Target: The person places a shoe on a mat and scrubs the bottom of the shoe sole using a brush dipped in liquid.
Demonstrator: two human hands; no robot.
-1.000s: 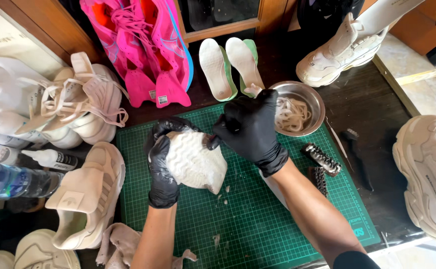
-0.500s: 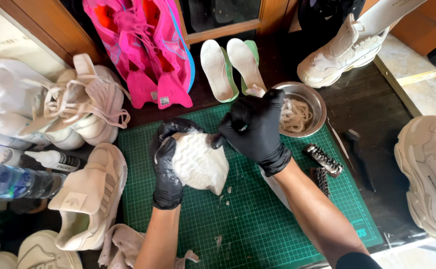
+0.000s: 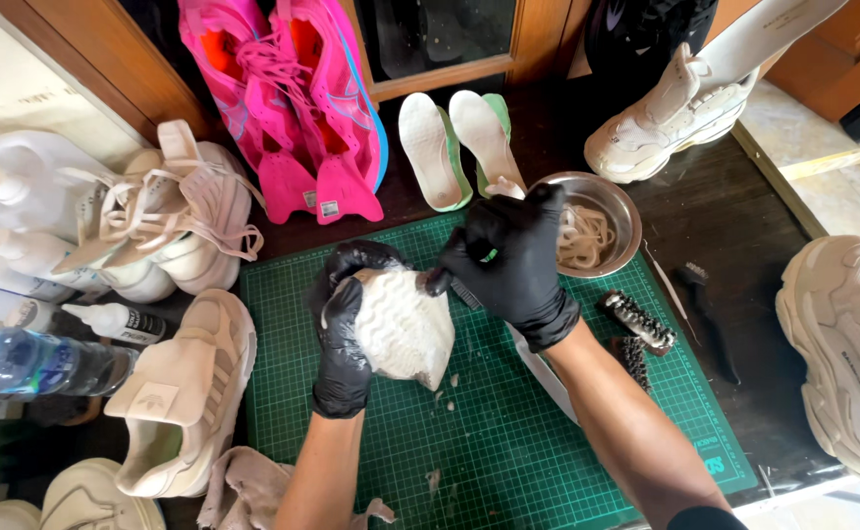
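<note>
A: What is in the hands at this moment?

B: The left hand [image 3: 344,339], in a black glove, wraps around a white shoe [image 3: 403,329] turned sole-up over the middle of the green cutting mat [image 3: 509,442]. The fingers are curled tightly on its left side, so the grip is a firm hold.

A: And the other one?

B: The right hand [image 3: 509,265], also gloved, is pressed against the top right edge of the shoe. Its fingers are bunched around something small with a bit of green showing; I cannot tell what it is.

A: So which step is this?

B: I judge it to be scrubbing the sole. White foam covers the tread, and flecks of it lie on the mat just below.

A: What does the next stroke need?

B: A steady left grip so the wet shoe does not slip, and short strokes along the grooves.

A: Anything close by?

B: A metal bowl [image 3: 602,221] holding laces sits just right of the hand, and a brush [image 3: 636,322] lies at the mat's right edge. A beige shoe [image 3: 189,393] rests at the left.
</note>
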